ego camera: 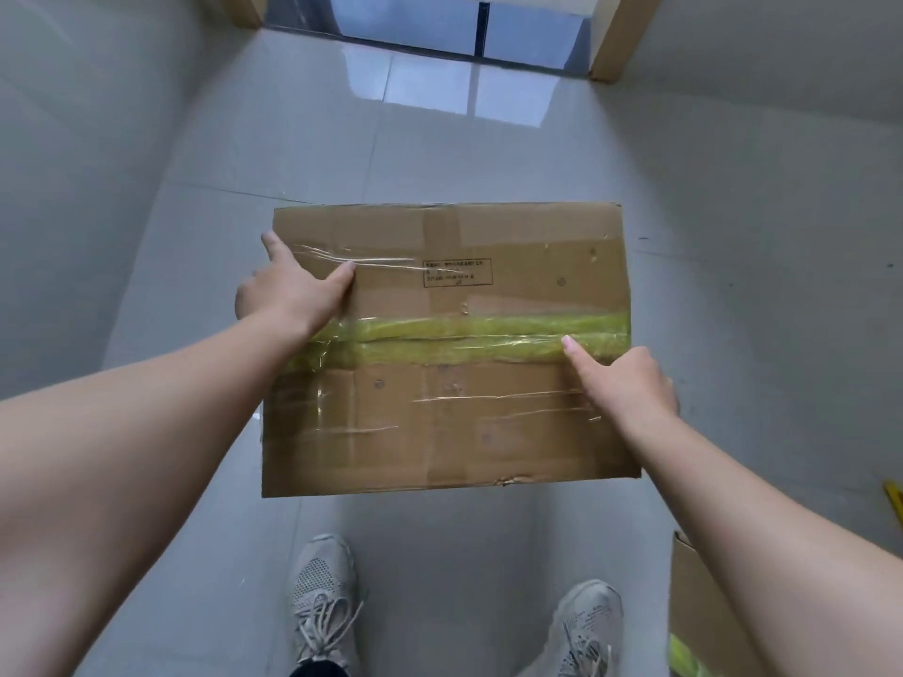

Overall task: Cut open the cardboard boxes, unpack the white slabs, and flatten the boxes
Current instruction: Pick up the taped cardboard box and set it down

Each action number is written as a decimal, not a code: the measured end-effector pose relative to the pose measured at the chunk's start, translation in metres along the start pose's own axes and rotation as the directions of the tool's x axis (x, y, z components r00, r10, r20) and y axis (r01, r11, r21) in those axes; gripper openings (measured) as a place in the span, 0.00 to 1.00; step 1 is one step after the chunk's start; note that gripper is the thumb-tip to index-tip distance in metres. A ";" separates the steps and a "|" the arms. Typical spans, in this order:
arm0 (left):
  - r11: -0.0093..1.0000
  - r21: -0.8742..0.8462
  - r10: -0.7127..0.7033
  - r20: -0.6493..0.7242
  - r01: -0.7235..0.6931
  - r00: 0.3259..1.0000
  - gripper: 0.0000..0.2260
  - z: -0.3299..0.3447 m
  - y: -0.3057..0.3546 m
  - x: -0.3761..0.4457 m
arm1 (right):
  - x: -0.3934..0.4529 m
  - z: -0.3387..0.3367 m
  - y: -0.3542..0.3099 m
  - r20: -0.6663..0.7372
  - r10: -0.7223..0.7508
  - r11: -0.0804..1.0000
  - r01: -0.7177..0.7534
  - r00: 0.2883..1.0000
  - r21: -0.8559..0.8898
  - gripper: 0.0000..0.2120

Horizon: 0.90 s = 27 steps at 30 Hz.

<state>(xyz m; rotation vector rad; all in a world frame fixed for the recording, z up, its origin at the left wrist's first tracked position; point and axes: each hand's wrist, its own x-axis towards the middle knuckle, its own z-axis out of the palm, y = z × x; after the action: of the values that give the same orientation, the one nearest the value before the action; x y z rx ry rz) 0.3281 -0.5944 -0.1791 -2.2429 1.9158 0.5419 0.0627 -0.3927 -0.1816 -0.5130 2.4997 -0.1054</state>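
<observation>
A sealed brown cardboard box (440,412) is held flat in front of me, above the glossy tiled floor. A yellow-green tape strip (469,334) runs across the middle of its top, and clear tape crosses other spots. A small printed label sits on the far half. My left hand (293,290) grips the box's left edge, thumb pressed on the top face and one finger stretched along the side. My right hand (630,383) grips the right edge, with its thumb on the yellow-green tape and its fingers curled round the side. No white slabs show.
Another cardboard box (703,603) with yellow-green tape stands at the lower right. A yellow object (894,500) pokes in at the right edge. Cardboard pieces (615,36) lean by a glass door at the far end. My two grey shoes (322,598) stand below the box.
</observation>
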 end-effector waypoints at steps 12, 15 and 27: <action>0.996 -0.061 -0.052 0.088 0.057 0.995 0.44 0.062 -0.018 0.040 | 0.011 0.081 -0.020 0.037 0.073 0.997 -0.074 0.997 0.029 0.39; 0.997 -0.063 -0.042 0.081 0.047 0.996 0.44 0.065 -0.012 0.047 | 0.016 0.086 -0.019 0.057 0.078 0.996 -0.080 0.995 0.031 0.39; 0.995 0.103 -0.010 0.002 0.010 1.000 0.39 0.063 -0.026 0.061 | 0.022 0.094 -0.044 0.114 -0.098 0.977 0.117 0.989 -0.176 0.41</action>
<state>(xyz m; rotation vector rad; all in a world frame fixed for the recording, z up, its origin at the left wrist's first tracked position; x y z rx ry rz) 0.3494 -0.6249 -0.2623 -2.1858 1.8850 0.4335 0.1130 -0.4380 -0.2628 -0.7114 2.3912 0.1079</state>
